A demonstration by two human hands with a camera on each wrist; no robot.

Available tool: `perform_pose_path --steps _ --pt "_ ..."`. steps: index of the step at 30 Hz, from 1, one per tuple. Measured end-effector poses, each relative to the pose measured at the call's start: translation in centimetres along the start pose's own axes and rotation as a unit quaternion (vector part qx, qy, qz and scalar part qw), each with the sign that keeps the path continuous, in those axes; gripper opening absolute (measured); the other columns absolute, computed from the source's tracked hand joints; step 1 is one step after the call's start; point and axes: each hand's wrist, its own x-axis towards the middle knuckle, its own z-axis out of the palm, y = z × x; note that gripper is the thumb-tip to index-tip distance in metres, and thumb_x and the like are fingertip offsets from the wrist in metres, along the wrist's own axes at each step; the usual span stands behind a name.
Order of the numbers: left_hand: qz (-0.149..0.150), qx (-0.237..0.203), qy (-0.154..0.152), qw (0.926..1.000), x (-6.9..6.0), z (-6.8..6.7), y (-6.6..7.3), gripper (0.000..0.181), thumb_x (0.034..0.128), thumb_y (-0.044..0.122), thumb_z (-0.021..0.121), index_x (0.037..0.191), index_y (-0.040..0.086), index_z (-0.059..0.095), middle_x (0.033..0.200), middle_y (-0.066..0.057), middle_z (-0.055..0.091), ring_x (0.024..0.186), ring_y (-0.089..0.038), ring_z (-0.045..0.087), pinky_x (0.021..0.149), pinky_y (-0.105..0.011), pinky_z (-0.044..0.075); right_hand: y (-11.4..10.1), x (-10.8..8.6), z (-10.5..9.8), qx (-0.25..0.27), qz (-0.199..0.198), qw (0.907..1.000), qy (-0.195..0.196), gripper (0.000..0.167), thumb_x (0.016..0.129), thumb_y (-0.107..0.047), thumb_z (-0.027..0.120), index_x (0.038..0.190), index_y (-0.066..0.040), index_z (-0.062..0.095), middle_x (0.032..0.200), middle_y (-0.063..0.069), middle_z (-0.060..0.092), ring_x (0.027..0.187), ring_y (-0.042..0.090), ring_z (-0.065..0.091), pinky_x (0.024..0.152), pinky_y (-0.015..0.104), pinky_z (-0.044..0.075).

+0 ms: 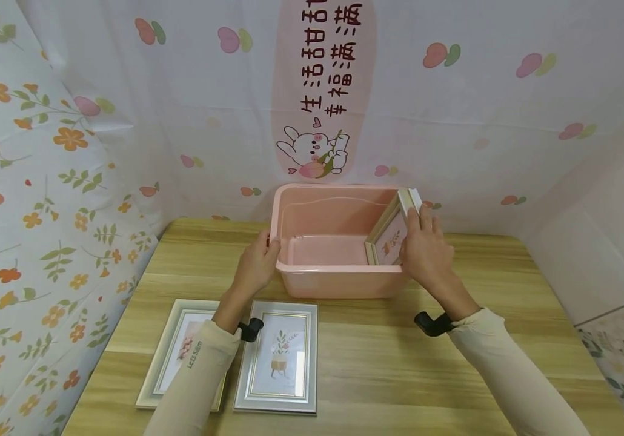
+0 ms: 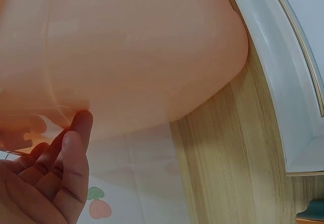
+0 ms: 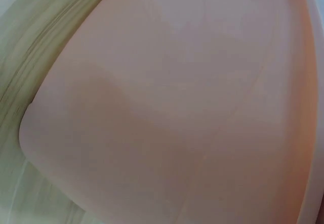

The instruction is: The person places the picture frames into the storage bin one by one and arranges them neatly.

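A pink plastic basin [image 1: 339,282] stands at the back of the table. My left hand [image 1: 254,263] grips its left rim; in the left wrist view the left hand's fingers [image 2: 76,158] bend against the basin's wall [image 2: 136,47]. Inside the basin, at its right end, a cream picture frame [image 1: 372,249] leans at a slant, with a white edge [image 1: 414,197] showing behind its top. My right hand [image 1: 429,251] holds the frame near its upper right side, partly covering it. The right wrist view shows mostly the basin's outer wall [image 3: 152,107].
Two picture frames lie flat at the front left: a pale one [image 1: 167,339] partly under my left forearm, and a silver-white one [image 1: 312,357] beside it. The wooden table [image 1: 426,375] meets a patterned cloth [image 1: 208,121] behind the basin.
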Motion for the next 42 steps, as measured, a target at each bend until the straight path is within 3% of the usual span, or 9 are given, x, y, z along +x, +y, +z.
perform_pose_path --steps 7,12,16,20,24,30,37,42 --pt "-0.002 -0.005 -0.007 1.0000 0.0 0.0 0.1 0.043 0.1051 0.031 0.037 0.133 0.001 0.051 0.107 -0.019 0.067 0.086 -0.028 0.062 0.064 -0.032 0.047 1.6 0.1 -0.5 0.083 -0.004 0.9964 -0.020 0.059 0.095 -0.020 0.051 0.149 0.001 0.035 0.151 0.025 0.034 0.095 0.044 0.056 0.061 0.059 0.048" --pt "-0.006 -0.010 -0.005 0.9999 -0.1 0.0 0.1 0.044 0.1052 0.032 0.037 0.134 0.001 0.050 0.111 -0.019 0.067 0.092 -0.030 0.063 0.069 -0.037 0.050 2.8 0.1 -1.0 0.146 -0.022 0.9862 -0.076 0.074 0.094 -0.026 0.063 0.152 0.001 0.027 0.144 0.030 0.037 0.099 0.042 0.056 0.071 0.056 0.052" --pt "-0.003 -0.014 -0.010 0.9998 -0.1 -0.1 0.1 0.046 0.1056 0.031 0.037 0.137 0.000 0.048 0.115 -0.020 0.067 0.095 -0.031 0.064 0.072 -0.039 0.051 3.7 -0.1 -1.2 0.235 -0.010 0.9650 -0.116 0.090 0.091 -0.023 0.070 0.156 0.000 0.013 0.138 0.035 0.039 0.103 0.046 0.060 0.074 0.052 0.057" --pt "-0.003 -0.015 -0.009 0.9998 -0.2 -0.2 0.1 0.046 0.1057 0.031 0.037 0.138 0.000 0.047 0.115 -0.020 0.066 0.096 -0.031 0.064 0.074 -0.040 0.052 4.1 -0.4 -1.0 0.330 -0.002 0.9326 -0.147 0.100 0.089 -0.012 0.073 0.159 -0.008 0.003 0.138 0.035 0.037 0.104 0.048 0.062 0.072 0.044 0.059" --pt "-0.001 -0.013 -0.005 0.9999 -0.2 -0.2 0.1 0.045 0.1056 0.031 0.037 0.136 0.000 0.048 0.114 -0.020 0.066 0.097 -0.031 0.063 0.076 -0.042 0.051 4.4 -0.7 -0.8 0.390 0.006 0.9065 -0.162 0.102 0.088 -0.004 0.072 0.160 -0.016 0.000 0.134 0.035 0.041 0.106 0.047 0.062 0.074 0.038 0.058" --pt "0.000 -0.031 -0.006 0.9995 -0.1 -0.2 0.0 0.045 0.1052 0.031 0.039 0.136 0.001 0.049 0.113 -0.019 0.066 0.097 -0.031 0.063 0.077 -0.043 0.051 4.8 -1.0 -0.9 0.429 0.043 0.8837 -0.182 0.102 0.091 -0.007 0.069 0.160 -0.022 -0.005 0.133 0.037 0.042 0.108 0.044 0.061 0.075 0.030 0.056" --pt "-0.008 -0.054 -0.017 0.9984 0.0 -0.3 -0.5 0.044 0.1051 0.035 0.039 0.133 0.004 0.053 0.111 -0.018 0.066 0.095 -0.029 0.061 0.076 -0.036 0.048 5.6 -1.3 -0.4 0.473 0.059 0.8592 -0.186 0.096 0.092 -0.012 0.070 0.159 -0.034 0.005 0.148 0.024 0.030 0.131 0.041 0.041 0.085 0.026 0.050" --pt "-0.010 -0.057 -0.020 0.9981 0.0 -0.3 -0.6 0.042 0.1049 0.036 0.040 0.128 0.004 0.056 0.110 -0.020 0.066 0.092 -0.028 0.059 0.074 -0.033 0.046 6.3 -1.5 0.0 0.507 0.065 0.8323 -0.215 0.091 0.095 -0.016 0.067 0.159 -0.037 0.004 0.156 0.017 0.024 0.142 0.036 0.027 0.094 0.029 0.043"
